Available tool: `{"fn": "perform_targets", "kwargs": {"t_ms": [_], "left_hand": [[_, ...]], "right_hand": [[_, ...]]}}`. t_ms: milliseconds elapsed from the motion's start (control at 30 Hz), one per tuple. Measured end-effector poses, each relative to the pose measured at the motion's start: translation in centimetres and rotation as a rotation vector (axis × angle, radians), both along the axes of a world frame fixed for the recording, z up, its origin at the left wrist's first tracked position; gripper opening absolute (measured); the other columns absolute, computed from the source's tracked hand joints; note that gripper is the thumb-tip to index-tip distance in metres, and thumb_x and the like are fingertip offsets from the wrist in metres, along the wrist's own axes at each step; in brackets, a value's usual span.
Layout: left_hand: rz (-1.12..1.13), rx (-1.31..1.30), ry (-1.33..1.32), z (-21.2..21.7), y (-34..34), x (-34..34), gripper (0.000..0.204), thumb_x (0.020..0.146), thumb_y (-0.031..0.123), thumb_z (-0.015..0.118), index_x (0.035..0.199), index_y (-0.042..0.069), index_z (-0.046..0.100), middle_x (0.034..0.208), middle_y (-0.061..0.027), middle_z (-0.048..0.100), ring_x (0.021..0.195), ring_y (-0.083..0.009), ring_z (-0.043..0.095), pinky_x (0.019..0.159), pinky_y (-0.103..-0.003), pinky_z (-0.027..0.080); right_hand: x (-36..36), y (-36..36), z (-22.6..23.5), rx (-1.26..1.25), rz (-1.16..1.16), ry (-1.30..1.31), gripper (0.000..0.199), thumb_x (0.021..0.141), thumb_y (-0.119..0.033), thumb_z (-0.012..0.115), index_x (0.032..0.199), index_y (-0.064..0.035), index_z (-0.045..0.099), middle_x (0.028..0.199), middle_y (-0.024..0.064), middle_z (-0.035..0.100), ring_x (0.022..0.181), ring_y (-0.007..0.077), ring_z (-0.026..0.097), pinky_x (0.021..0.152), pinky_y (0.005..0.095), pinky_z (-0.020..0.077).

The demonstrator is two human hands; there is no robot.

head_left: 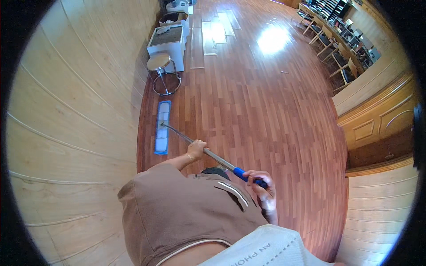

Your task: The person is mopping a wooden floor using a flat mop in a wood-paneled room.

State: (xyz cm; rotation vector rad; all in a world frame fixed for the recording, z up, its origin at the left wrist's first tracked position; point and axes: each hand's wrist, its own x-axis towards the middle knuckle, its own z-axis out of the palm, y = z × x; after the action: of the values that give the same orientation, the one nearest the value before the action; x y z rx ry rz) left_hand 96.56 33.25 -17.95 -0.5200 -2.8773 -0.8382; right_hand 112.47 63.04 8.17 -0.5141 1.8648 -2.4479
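Note:
A flat mop with a long blue-edged, pale head [163, 128] lies on the wooden floor close to the left wall. Its metal pole [221, 160] slants from the head back toward my body on the right. Partway down the pole, my left hand [196, 150] is wrapped round the metal. My right hand [261, 182] grips the upper end, by the blue and black handle [242, 174]. Both hands are closed on the same mop.
Past the mop head, a round stool [159, 63] with a ring base stands beside a white cabinet [171, 40] along the left wall. Wooden chairs [345, 73] line a long desk [330, 29] at the far right. A wooden door [377, 122] is on the right.

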Motion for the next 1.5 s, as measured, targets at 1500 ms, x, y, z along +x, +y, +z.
{"fn": "perform_targets", "kwargs": {"t_ms": [1500], "left_hand": [[-1.197, 0.253, -0.424, 8.5, 1.9, -23.9, 0.037, 0.078, 0.033, 0.073, 0.104, 0.012, 0.058, 0.094, -0.0141, 0.064, 0.088, -0.0325, 0.063, 0.074, -0.039, 0.051]], "right_hand": [[-23.4, -32.3, 9.3, 0.782, -0.463, 0.764, 0.038, 0.08, -0.026, 0.071, 0.112, -0.0088, 0.063, 0.061, 0.0012, 0.05, 0.058, 0.0212, 0.055, 0.057, 0.0357, 0.0439]]}}
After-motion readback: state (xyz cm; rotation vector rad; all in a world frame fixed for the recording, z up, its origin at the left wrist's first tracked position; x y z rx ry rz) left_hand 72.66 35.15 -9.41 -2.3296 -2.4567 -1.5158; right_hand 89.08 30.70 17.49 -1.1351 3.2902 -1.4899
